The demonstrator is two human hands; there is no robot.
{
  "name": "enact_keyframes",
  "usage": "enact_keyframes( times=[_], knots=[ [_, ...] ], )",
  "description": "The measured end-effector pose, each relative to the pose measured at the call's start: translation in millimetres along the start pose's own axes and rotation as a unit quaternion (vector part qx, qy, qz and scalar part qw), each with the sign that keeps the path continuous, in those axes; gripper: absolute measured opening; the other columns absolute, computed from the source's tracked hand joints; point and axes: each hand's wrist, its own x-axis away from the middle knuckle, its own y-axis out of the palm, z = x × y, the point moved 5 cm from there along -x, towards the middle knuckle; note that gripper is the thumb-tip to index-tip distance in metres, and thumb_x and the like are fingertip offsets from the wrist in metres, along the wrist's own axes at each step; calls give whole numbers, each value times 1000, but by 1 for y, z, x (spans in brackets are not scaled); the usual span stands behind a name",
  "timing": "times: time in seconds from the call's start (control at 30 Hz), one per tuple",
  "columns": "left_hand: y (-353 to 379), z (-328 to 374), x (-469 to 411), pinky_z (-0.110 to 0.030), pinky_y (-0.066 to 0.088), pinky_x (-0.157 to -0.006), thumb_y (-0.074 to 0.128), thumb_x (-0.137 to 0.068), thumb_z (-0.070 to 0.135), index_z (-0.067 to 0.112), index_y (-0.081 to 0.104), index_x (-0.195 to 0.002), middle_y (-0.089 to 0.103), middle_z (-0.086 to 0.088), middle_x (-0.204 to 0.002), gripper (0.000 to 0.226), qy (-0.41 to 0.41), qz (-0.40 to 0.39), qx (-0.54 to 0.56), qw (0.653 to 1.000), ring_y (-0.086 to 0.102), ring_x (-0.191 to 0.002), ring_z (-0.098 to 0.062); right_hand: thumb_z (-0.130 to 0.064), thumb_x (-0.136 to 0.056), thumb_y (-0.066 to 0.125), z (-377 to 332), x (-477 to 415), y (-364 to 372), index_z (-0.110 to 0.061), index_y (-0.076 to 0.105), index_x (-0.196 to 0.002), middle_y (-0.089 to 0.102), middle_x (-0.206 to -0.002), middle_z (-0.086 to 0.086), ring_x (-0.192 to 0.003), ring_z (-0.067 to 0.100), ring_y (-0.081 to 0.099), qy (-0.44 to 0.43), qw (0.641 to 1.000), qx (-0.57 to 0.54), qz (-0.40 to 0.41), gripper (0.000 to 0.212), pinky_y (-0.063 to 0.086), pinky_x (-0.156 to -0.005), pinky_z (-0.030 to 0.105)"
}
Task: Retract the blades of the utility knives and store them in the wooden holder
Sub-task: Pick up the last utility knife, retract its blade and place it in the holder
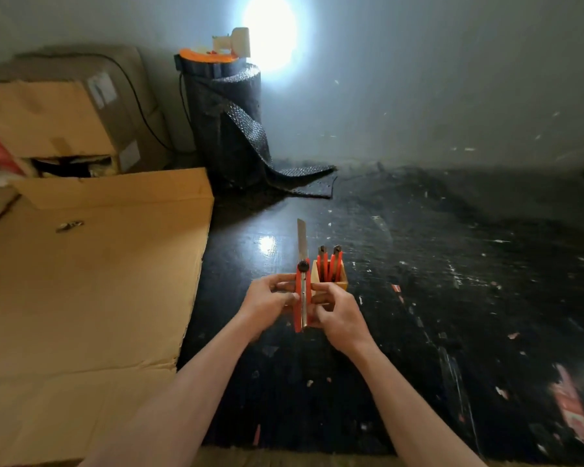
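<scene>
Hands [270,299] around extended-blade knife [301,298]

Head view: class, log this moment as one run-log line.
both hands: left hand, right hand hold knife | blade out | holder: two knives stored

Dim room — a blown-out lamp glare [270,32] on the wall, edges soft and bowed.

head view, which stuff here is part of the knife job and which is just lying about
Part of the job:
- orange utility knife held in left hand and right hand, blade out
- two orange knives standing in the wooden holder

Just lying about:
- flat cardboard sheet
- cardboard boxes
- dark bubble-wrap roll
- lamp on the roll
</scene>
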Motion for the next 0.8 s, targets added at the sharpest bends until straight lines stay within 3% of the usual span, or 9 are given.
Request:
enact_keyframes(
  times=[0.1,0.23,0.4,0.53,0.67,0.8],
  knots=[
    [7,39,-8,-39,66,-80,67,-89,-11,4,69,-121,77,-13,-109,35,22,-12,32,999,78,-93,-24,0,-93,65,-32,-9,-23,-15,63,-120,75,-103,6,-94,21,76,-31,999,-2,14,32,64,-78,46],
    [20,86,-16,-35,66,-71,66,-91,-11,7,71,-117,79,-12,-105,33,61,-24,65,996,80,-86,-23,-9,-93,69,-76,-13,-58,-13,61,-124,75,-101,3,-88,12,76,-63,997,-5,32,32,64,-72,31],
    [34,139,-24,-35,65,-71,67,-89,-14,11,73,-118,82,-10,-101,38,127,-31,76,988,80,-87,-25,-19,-95,69,-111,-30,-98,-22,62,-126,76,-102,-2,-89,13,76,-98,991,38,86,32,65,-78,40],
    [47,170,-24,-32,65,-65,68,-87,-18,2,72,-120,82,-11,-95,39,162,-35,76,983,81,-79,-23,-21,-101,60,-151,-39,-125,-34,54,-137,72,-111,-3,-97,11,71,-161,973,95,136,39,62,-83,33],
    [58,187,-23,-36,67,-69,66,-86,-21,-4,70,-124,78,-25,-105,42,178,-43,85,979,78,-83,-26,-20,-102,57,-178,-41,-144,-30,63,-127,70,-117,0,-103,13,68,-215,952,157,153,28,61,-90,36],
    [64,194,-22,-37,67,-69,67,-86,-20,-3,71,-125,77,-26,-108,42,186,-46,83,978,78,-88,-34,-21,-101,59,-183,-39,-153,-28,64,-122,70,-118,-2,-103,13,67,-214,949,164,164,23,60,-90,36]
  ],
)
